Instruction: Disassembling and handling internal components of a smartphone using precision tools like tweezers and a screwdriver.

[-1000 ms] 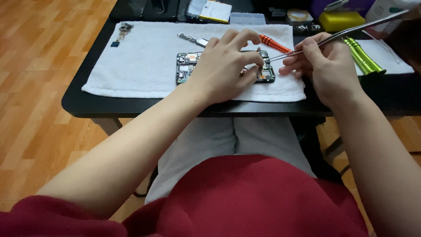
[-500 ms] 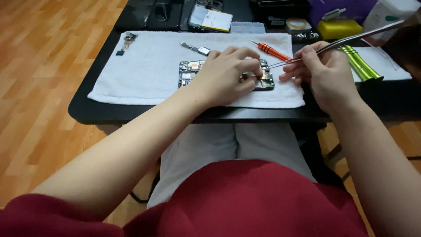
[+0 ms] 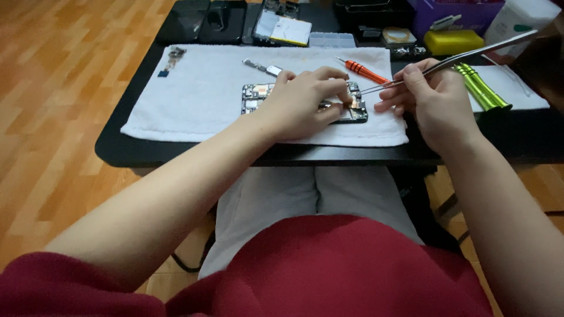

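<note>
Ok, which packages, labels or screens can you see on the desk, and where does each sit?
White container: far right corner, rounded, with a green mark.
Purple box: back right, rectangular, open, holding small items.
Yellow block: in front of the purple box, flat, rectangular.
Clear parts tray: back centre, shallow, compartmented.
Flat white part with a yellow patch: back centre, left of the tray.
Two dark panels: back left, glossy black, unlit.

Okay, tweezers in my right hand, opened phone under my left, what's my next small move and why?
Probably ease the tweezers tips down to the opened phone by your left hand fingertips. The right hand already aims them there, and the left hand steadies the phone on the white towel.
</note>
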